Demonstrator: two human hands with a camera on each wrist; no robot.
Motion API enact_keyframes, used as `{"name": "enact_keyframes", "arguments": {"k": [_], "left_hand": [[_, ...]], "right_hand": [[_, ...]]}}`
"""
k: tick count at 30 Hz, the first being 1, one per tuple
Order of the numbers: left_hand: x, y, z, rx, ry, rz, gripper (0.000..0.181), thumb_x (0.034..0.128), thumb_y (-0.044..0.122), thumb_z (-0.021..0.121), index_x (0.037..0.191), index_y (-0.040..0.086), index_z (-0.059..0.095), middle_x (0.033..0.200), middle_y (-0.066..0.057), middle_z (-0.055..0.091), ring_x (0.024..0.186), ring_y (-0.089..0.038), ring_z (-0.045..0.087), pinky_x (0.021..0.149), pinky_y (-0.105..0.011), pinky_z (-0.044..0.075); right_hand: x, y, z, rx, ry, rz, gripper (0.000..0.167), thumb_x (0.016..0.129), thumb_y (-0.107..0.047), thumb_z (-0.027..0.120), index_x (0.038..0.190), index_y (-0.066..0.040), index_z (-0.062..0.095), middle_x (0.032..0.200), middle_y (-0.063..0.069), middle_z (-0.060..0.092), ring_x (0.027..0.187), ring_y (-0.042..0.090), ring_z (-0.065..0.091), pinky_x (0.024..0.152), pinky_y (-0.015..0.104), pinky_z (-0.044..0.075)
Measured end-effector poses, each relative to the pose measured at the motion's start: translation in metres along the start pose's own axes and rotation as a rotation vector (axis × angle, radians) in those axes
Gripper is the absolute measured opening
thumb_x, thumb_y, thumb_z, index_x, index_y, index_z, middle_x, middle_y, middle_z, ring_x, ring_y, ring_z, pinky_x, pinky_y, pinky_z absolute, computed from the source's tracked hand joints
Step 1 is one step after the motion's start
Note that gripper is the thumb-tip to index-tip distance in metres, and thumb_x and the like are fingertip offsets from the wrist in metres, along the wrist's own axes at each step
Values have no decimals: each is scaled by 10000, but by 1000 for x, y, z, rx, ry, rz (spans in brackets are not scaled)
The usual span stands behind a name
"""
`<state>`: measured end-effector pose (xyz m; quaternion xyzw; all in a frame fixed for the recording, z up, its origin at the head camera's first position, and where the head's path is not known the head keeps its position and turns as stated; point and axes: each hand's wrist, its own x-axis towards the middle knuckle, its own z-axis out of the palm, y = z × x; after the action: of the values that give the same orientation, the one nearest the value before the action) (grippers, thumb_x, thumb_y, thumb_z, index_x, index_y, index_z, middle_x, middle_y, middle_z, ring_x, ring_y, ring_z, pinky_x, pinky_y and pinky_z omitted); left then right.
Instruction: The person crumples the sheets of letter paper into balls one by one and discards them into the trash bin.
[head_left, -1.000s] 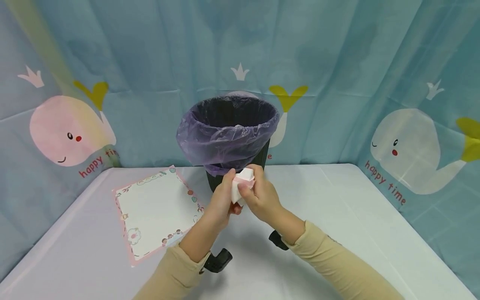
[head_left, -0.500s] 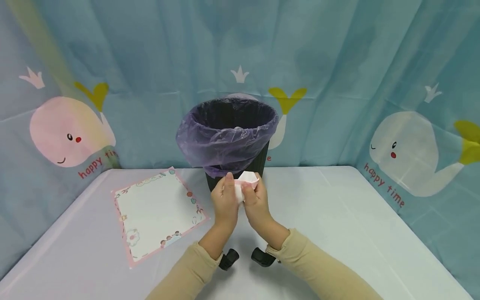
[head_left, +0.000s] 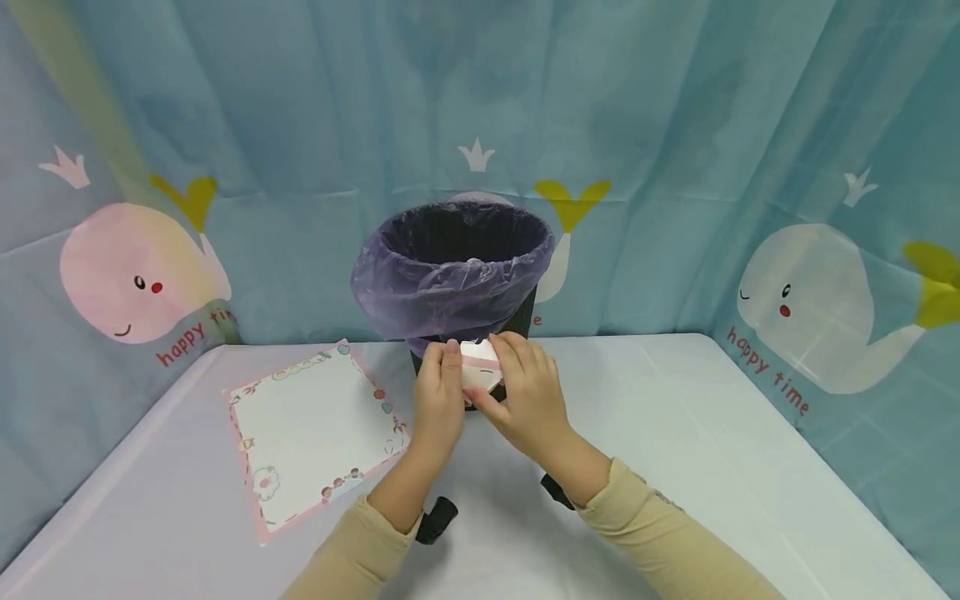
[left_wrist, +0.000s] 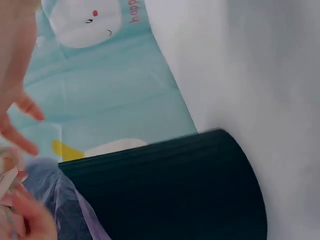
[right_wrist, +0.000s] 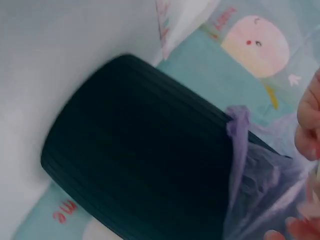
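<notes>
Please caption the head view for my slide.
Left hand and right hand hold creased white-and-pink paper before a dark bin with a purple plastic liner.

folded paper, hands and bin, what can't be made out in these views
Folded paper: left wrist view, blurred and cut off by the left edge.
Left hand: head view, most fingers hidden behind the hand itself and the paper.
Right hand: right wrist view, cut off by the right edge.
Trash bin, inside bottom: head view, hidden by the purple liner.
</notes>
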<state>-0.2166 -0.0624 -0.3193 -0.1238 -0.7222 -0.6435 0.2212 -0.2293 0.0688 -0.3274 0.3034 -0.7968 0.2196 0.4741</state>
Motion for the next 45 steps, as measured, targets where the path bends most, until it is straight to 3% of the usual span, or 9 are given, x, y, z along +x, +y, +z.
{"name": "enact_keyframes", "arguments": {"k": [5, 9, 19, 23, 28, 31, 36, 41, 45], "left_hand": [[1, 1, -7, -134, -201, -16, 521, 1029, 531, 281, 998, 23, 393, 846, -65, 459, 666, -153, 444, 587, -236, 405], [-1, -3, -10, -99, -272, 53, 688, 940, 706, 219, 942, 40, 392, 770, -38, 447, 602, -134, 419, 520, -236, 378], [-9, -11, 4, -187, -11, 185, 540, 1035, 466, 353, 802, -17, 414, 671, 4, 415, 554, -82, 397, 463, -212, 350], [-7, -10, 2, -147, -16, 116, 401, 1048, 285, 359, 783, -10, 418, 638, -1, 418, 505, -81, 398, 435, -206, 355], [1, 7, -13, 133, -129, 33, 296, 1024, 258, 482, 825, 39, 489, 642, -7, 464, 529, -116, 436, 478, -233, 385], [14, 24, -26, 246, -26, 129, 217, 979, 222, 575, 886, 32, 528, 701, -43, 510, 605, -164, 469, 532, -258, 394], [53, 49, -46, 232, 189, 242, 213, 962, 158, 583, 1060, -23, 529, 960, -138, 562, 832, -220, 532, 699, -278, 437], [102, 55, -59, 222, 125, 25, 508, 1003, 271, 521, 1424, 31, 372, 1456, -118, 374, 1365, -257, 317, 1106, -401, 269], [127, 51, -64, 152, 82, -137, 610, 1023, 255, 482, 1545, 128, 193, 1587, -24, 207, 1454, -197, 161, 1147, -385, 214]], "right_hand": [[4, 0, -9, 129, -194, 75, 824, 929, -719, 254, 1100, 34, 544, 918, 114, 578, 789, 244, 546, 598, 376, 466], [3, 0, -11, 350, -239, 158, 772, 920, -727, 300, 957, 6, 539, 797, 59, 530, 658, 147, 481, 510, 278, 434], [-6, -8, 22, 552, 168, 107, 560, 989, -530, 434, 701, -50, 445, 571, 25, 443, 489, 71, 381, 373, 178, 298], [-9, -6, 26, 604, 154, 139, 543, 986, -507, 464, 713, -39, 477, 577, 45, 492, 499, 71, 415, 376, 185, 331], [-13, 7, 17, 594, 57, 210, 550, 976, -523, 478, 760, -20, 530, 619, 55, 539, 527, 55, 435, 392, 185, 336], [-11, 16, 6, 628, 22, 235, 460, 986, -408, 511, 807, 13, 560, 678, 97, 607, 559, 70, 512, 416, 193, 388], [-3, 26, -11, 662, 13, 262, 304, 959, -234, 535, 846, 46, 574, 739, 140, 648, 615, 68, 566, 443, 198, 411], [19, 32, -25, 573, 85, 264, 424, 965, -348, 504, 817, 47, 548, 684, 114, 588, 580, 58, 484, 445, 181, 375], [38, 35, -34, 554, 105, 287, 480, 956, -391, 485, 833, 68, 553, 688, 133, 572, 579, 77, 474, 468, 169, 394]]}}
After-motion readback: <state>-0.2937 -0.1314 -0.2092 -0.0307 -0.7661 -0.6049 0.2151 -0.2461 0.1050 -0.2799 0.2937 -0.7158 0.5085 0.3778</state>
